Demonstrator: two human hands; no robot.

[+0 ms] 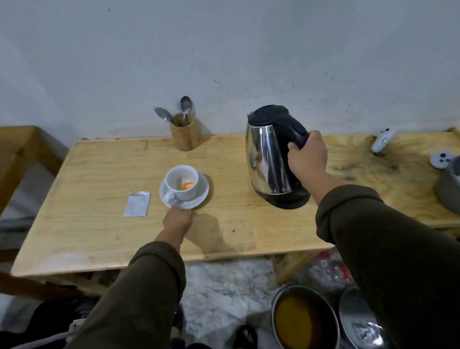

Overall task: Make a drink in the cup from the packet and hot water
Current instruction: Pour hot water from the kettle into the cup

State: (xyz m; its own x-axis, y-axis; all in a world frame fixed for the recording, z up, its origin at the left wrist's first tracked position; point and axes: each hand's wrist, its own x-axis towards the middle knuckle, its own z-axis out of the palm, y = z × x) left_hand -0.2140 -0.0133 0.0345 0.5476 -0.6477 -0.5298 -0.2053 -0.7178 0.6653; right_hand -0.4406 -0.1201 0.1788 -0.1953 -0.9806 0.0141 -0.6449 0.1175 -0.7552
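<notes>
The right hand (308, 158) is closed around the black handle of the kettle (272, 157). The fingers are wrapped tight on the handle, and the steel body of the kettle is seen just to the left of them. The kettle looks a little tilted, with its spout turned away from the hand; whether its base still touches the table (91, 238) cannot be told.

The left hand (178, 219) is placed at the near rim of the white saucer (201, 194). The fingertips are hidden under or against this rim, so it cannot be told how wide they are or whether the saucer is really gripped. The white cup (181, 181) is standing upright on the saucer, just beyond the left fingers, with its handle turned toward them. Some orange powder (187, 185) is seen on the bottom of the cup.

The packet (137, 205) is lying flat on the table, to the left of the left fingers and just beside the saucer, not touching it. Its upper edge looks torn open.

Further beyond the left fingers, near the wall, a wooden holder (184, 136) with two spoons (185, 105) is standing. The cup and the kettle are well apart, with bare table between the two hands.
</notes>
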